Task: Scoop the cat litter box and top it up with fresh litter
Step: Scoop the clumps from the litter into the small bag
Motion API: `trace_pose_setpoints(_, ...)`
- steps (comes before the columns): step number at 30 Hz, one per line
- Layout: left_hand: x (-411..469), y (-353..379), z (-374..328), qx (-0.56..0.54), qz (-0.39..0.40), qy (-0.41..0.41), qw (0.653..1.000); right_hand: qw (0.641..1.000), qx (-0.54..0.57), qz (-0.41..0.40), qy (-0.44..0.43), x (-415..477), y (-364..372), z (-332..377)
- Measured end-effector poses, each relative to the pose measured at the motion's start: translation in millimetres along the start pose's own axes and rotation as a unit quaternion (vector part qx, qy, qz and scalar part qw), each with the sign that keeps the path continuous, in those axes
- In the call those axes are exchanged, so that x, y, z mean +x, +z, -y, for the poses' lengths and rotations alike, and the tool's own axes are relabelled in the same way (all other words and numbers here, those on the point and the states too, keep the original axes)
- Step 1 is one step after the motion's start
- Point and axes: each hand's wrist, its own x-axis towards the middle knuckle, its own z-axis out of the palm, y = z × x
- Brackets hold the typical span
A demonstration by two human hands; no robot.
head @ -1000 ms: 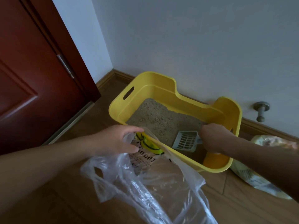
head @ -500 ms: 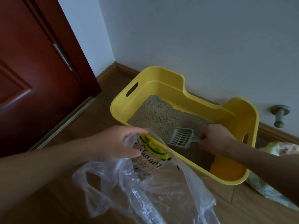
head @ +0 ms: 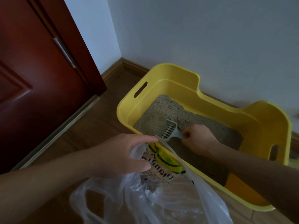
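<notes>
Against the wall [head: 210, 38], inside the yellow litter box [head: 178, 68], a grey scoop [head: 169, 130] was gripped by the right hand [head: 199, 139]; a clear plastic bag [head: 161, 199] was pinched open by the left hand [head: 123, 154] (scooping seemingly underway, topping-up undone).

Head view looks down, apparently close, over the litter box [head: 175, 73].

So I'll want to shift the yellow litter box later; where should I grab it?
Grip the litter box by its end walls: hook fingers from outside through the door-side slot and the opposite slot. It holds loose litter, so lift level.
</notes>
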Motion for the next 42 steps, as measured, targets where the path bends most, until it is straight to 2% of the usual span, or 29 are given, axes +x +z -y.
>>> trace_pose_setpoints(9,3.6,-4.0,3.2,-0.020,0.004,0.001,1.000,0.999,0.008,-0.026,-0.019,34.1,3.4,25.9)
trace_pose_setpoints(13,2.9,-4.9,1.9,-0.024,0.009,0.000,1.000,0.999,-0.031,-0.011,-0.028,34.8,9.4,24.9)
trace_pose_setpoints(18,2.4,-4.1,2.3,-0.022,0.002,-0.001,1.000,0.991,-0.130,-0.008,-0.033,32.6,7.1,37.3)
trace_pose_setpoints(24,2.1,-4.5,0.6,-0.020,0.007,-0.005,1.000,0.989,-0.146,-0.011,-0.028,35.1,2.4,40.7)
trace_pose_setpoints(28,0.8,-3.1,0.2,-0.025,0.000,-0.003,1.000,0.994,-0.095,-0.027,-0.042,35.4,8.1,30.2)
trace_pose_setpoints(35,1.5,-1.6,2.1,-0.026,-0.012,-0.006,1.000,0.995,0.088,-0.047,-0.024,32.5,12.5,15.9)
trace_pose_setpoints(42,2.7,-1.4,3.8,-0.040,-0.005,-0.002,0.999,0.986,0.148,-0.076,-0.022,30.7,20.4,12.7)
